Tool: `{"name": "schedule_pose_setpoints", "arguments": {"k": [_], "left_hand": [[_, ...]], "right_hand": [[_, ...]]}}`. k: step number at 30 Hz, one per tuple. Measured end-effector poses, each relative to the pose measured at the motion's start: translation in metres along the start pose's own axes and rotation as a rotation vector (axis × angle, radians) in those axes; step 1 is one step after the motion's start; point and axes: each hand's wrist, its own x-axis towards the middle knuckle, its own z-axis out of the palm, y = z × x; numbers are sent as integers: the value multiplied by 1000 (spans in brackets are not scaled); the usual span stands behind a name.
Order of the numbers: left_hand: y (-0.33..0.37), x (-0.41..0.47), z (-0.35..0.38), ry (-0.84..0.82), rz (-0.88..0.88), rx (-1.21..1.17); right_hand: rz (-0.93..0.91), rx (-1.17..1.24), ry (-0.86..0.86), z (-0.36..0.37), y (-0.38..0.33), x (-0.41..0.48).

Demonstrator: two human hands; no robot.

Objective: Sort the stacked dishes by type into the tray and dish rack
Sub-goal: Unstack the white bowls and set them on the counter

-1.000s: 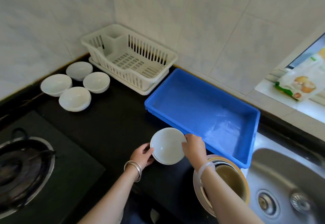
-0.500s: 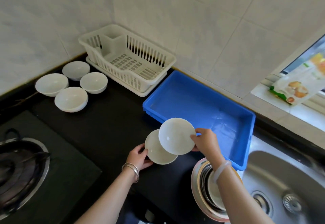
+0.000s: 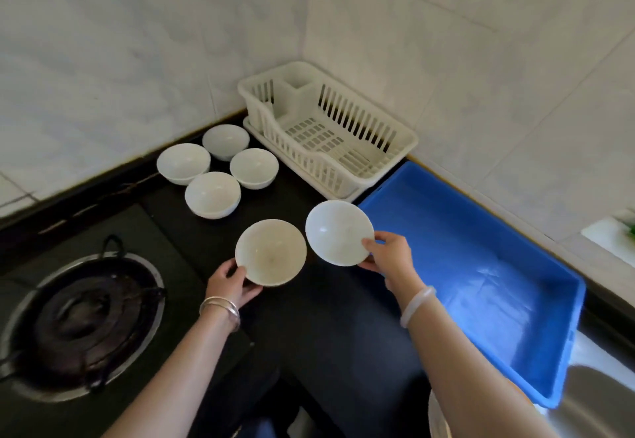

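My left hand (image 3: 231, 285) grips the near rim of a cream white bowl (image 3: 270, 252) held over the black counter. My right hand (image 3: 390, 255) pinches the rim of a second white bowl (image 3: 338, 232), tilted and lifted just left of the blue tray (image 3: 563, 286). The tray holds nothing. Behind it, the white dish rack (image 3: 405, 137) stands in the corner with nothing in it. Several white bowls (image 3: 213, 193) sit upright in a cluster on the counter left of the rack.
A gas burner (image 3: 82, 321) fills the counter's left side. A steel sink (image 3: 598, 403) lies at the lower right, past the tray. The rim of a stacked dish (image 3: 438, 420) peeks out under my right forearm. Tiled walls close off the back.
The two bowls were one stack; my right hand lifted the top one off and carried it right and up. My left hand moved the lower bowl left. The camera view swung left.
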Motion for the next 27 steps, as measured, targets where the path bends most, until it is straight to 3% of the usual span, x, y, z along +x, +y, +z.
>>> {"name": "schedule_pose_setpoints", "arguments": {"k": [10,27], "left_hand": [[32,44,-24,70,-13,-90],[36,68,-16,80,-59,-143]], "right_hand": [[123,20,-30,89,-11,56],[216,119,14,136,-2,100]]}}
